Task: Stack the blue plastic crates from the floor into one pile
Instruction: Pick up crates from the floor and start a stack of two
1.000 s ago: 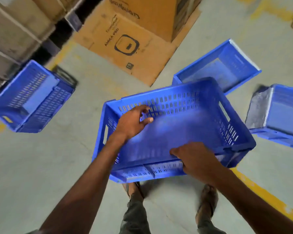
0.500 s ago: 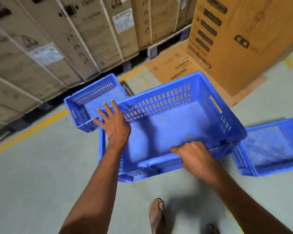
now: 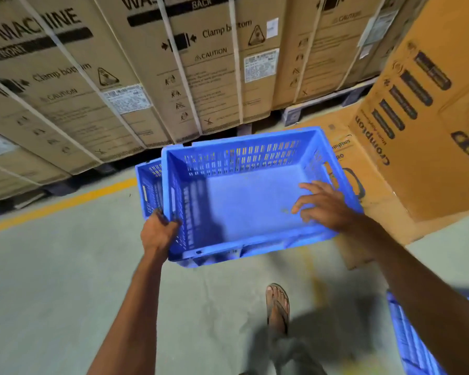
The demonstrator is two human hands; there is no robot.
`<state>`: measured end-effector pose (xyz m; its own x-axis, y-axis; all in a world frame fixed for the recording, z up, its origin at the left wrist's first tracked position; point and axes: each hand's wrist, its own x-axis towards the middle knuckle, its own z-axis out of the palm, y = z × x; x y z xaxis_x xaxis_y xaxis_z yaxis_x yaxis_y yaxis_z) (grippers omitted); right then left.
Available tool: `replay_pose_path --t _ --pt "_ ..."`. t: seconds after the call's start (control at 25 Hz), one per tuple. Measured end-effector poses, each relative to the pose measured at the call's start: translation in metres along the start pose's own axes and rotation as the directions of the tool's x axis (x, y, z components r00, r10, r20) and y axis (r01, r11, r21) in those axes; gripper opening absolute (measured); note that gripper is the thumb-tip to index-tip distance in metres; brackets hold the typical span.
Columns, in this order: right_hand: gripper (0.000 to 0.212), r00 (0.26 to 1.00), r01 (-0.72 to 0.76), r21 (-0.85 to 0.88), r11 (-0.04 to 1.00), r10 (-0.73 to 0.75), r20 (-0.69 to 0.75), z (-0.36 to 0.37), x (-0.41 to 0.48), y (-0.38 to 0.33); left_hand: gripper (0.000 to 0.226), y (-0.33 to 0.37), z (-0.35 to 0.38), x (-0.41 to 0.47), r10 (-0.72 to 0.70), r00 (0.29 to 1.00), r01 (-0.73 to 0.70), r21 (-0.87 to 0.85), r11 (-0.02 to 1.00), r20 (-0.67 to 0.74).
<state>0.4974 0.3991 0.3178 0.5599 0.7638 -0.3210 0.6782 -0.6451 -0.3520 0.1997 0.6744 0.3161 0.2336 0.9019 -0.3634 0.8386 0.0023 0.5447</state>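
Note:
I hold a blue slotted plastic crate [image 3: 244, 201] at mid-frame, its open side up. My left hand [image 3: 157, 234] grips its near left corner, fingers wrapped round the wall. My right hand [image 3: 325, 207] reaches over the near right rim, its fingers spread above the crate's floor and closed on nothing. A second blue crate [image 3: 149, 185] stands on the floor behind and to the left. The held crate covers most of it; I cannot tell whether they touch. Part of a third blue crate [image 3: 406, 345] shows at the bottom right, behind my right forearm.
Tall strapped cardboard boxes [image 3: 136, 77] on pallets fill the back. An orange-brown carton [image 3: 431, 131] stands at the right on flattened cardboard [image 3: 368, 212]. A yellow line [image 3: 65, 203] crosses the grey floor. My sandalled foot [image 3: 278, 307] is below the crate.
I have turned and stepped toward the boxes, carrying the crate over the second crate. My left hand moved from the far side to the near left corner. My right hand opened and slid right.

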Motion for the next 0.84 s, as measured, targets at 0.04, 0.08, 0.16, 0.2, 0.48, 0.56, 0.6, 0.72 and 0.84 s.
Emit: replay_pose_path --t 0.04,0.08,0.16,0.2,0.48,0.56,0.6,0.72,0.84 --pt "0.023 0.993 -0.101 -0.014 0.995 0.1 -0.065 0.002 0.026 0.01 0.027 0.001 -0.005 0.016 -0.028 0.999 0.027 -0.027 0.999 -0.03" --pt "0.02 0.971 -0.195 -0.03 0.98 0.188 -0.148 0.007 0.045 0.015 0.029 0.001 -0.013 0.032 -0.061 0.997 0.059 -0.047 0.997 -0.048" --pt "0.02 0.965 -0.245 -0.047 0.969 0.238 -0.114 0.016 0.074 0.009 0.033 0.0 -0.027 0.059 -0.137 0.988 0.129 -0.113 0.985 -0.07" --pt "0.023 0.973 -0.222 -0.031 0.974 0.22 -0.071 0.018 0.088 0.001 0.033 -0.002 -0.032 0.07 -0.172 0.982 0.156 -0.17 0.973 -0.081" --pt "0.037 0.945 -0.316 0.073 0.946 0.321 -0.061 0.036 0.178 -0.1 0.024 -0.026 -0.058 0.139 -0.113 0.952 0.144 0.091 0.985 -0.285" --pt "0.03 0.957 -0.281 0.078 0.957 0.285 -0.058 0.05 0.189 -0.123 0.029 -0.035 -0.062 0.159 -0.032 0.957 0.084 0.172 0.982 -0.287" --pt "0.024 0.967 -0.242 0.099 0.965 0.248 -0.056 0.056 0.193 -0.13 0.038 -0.041 -0.066 0.169 0.005 0.962 0.044 0.173 0.984 -0.273" --pt "0.037 0.991 -0.093 0.162 0.982 0.076 0.112 0.065 0.206 -0.134 0.05 -0.07 -0.082 0.208 0.114 0.992 -0.106 0.133 0.985 -0.057" --pt "0.046 0.985 0.047 0.084 0.995 -0.06 0.161 0.072 0.223 -0.118 0.076 -0.089 -0.1 0.224 0.159 0.938 -0.141 -0.081 0.987 0.307"
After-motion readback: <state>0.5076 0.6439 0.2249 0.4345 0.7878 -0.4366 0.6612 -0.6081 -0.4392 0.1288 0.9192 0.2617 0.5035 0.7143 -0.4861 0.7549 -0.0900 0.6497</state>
